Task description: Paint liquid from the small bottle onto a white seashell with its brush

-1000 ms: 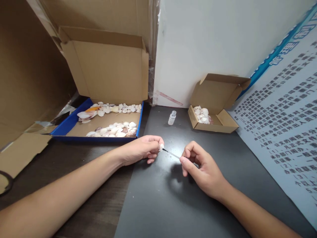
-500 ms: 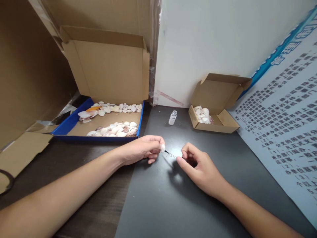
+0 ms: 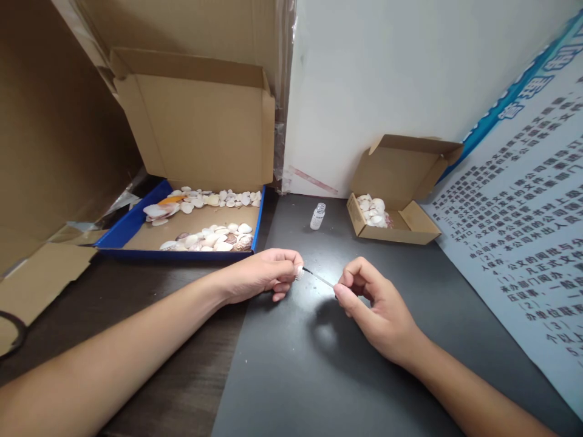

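Note:
Between the thumb and fingers of my left hand (image 3: 276,273) is a small white seashell (image 3: 299,272), partly covered by the fingertips. My right hand (image 3: 371,297) pinches the end of a thin brush (image 3: 322,279) with a pale stem and a dark tip. The tip points left and meets the shell's edge or lies just over it; I cannot tell which. Behind the hands a small clear glass bottle (image 3: 317,216) stands upright without a cap, a label on its side.
To the left, a blue-edged cardboard box (image 3: 182,254) with its lid up holds seashells (image 3: 214,238) in two groups. A smaller open cardboard box (image 3: 396,233) with white shells (image 3: 374,211) is at the back right. A printed sheet (image 3: 523,243) lines the right side.
My right hand has moved a little right and up with the brush, whose tip is now higher on the shell. My left hand has barely moved.

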`<control>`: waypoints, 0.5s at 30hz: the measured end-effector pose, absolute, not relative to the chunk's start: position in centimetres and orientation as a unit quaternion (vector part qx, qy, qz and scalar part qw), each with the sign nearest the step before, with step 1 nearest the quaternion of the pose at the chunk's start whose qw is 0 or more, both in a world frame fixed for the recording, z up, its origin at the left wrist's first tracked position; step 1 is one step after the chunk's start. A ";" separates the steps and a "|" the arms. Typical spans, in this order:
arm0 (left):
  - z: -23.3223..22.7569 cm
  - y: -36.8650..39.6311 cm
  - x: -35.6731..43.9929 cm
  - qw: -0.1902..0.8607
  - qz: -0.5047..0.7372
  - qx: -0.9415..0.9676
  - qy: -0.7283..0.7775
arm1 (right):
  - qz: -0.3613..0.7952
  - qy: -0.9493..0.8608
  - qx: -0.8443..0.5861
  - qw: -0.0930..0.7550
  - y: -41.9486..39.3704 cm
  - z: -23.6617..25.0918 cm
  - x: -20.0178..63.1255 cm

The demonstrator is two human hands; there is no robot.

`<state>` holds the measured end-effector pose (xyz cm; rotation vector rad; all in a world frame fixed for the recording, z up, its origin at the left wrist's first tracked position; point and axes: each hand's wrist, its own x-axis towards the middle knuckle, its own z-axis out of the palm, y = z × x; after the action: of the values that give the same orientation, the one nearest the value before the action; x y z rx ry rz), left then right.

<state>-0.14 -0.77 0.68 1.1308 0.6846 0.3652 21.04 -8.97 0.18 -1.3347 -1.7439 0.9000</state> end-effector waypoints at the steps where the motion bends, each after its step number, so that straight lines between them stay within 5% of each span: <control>1: 0.7 -0.8 -0.1 0.773 0.167 0.525 0.315 | 0.346 -0.683 -0.526 0.369 -9.0 0.1 21.0; 15: 0.6 -0.7 -0.2 0.760 0.156 0.554 0.303 | 0.296 -0.676 -0.552 0.389 -9.2 0.4 21.0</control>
<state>-0.21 -0.72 0.60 1.2065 0.6595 0.3405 21.03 -9.20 0.39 -1.4043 -1.7182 0.7536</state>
